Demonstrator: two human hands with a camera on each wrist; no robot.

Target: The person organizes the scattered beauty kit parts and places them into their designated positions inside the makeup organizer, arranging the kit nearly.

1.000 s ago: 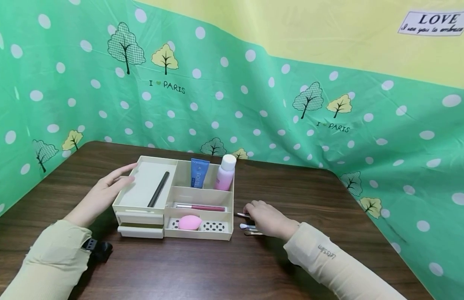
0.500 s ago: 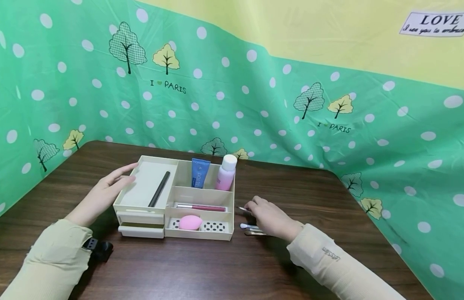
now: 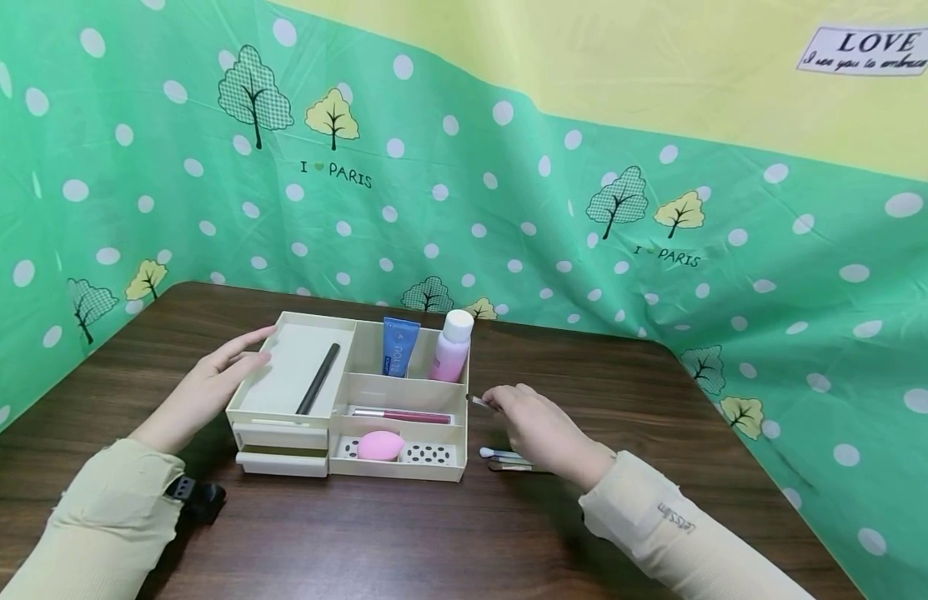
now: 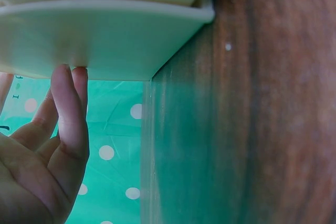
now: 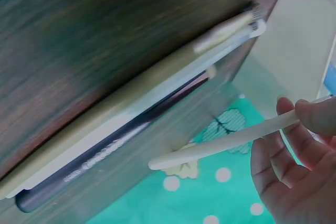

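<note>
A cream desktop organizer [image 3: 444, 472] stands at mid-table. My left hand [image 3: 204, 387] rests its fingertips on the organizer's left side; the left wrist view shows the fingers [image 4: 71, 108] nearly straight against that wall. Just right of the organizer, my right hand [image 3: 542, 429] pinches a makeup brush [image 5: 220, 146] with a pale handle between thumb and fingers, raised above the table. In the head view the brush tip [image 3: 479, 402] points toward the organizer's right wall. Below that hand lie a beige brush [image 5: 142, 88], a white brush [image 5: 113, 129] and a dark slim stick with silver lettering [image 5: 105, 150].
The organizer holds a black pencil-like stick [image 3: 318, 379], a blue tube [image 3: 398, 348], a pink bottle with white cap [image 3: 452, 346], a slim red stick [image 3: 414, 416] and a pink makeup sponge [image 3: 380, 446]. A lower-left drawer [image 3: 283, 464] sits slightly out. A green dotted curtain [image 3: 509, 200] borders the table.
My right hand has lifted the brush off the table and drawn slightly up and right, away from the other brushes. My left hand has stayed against the organizer.
</note>
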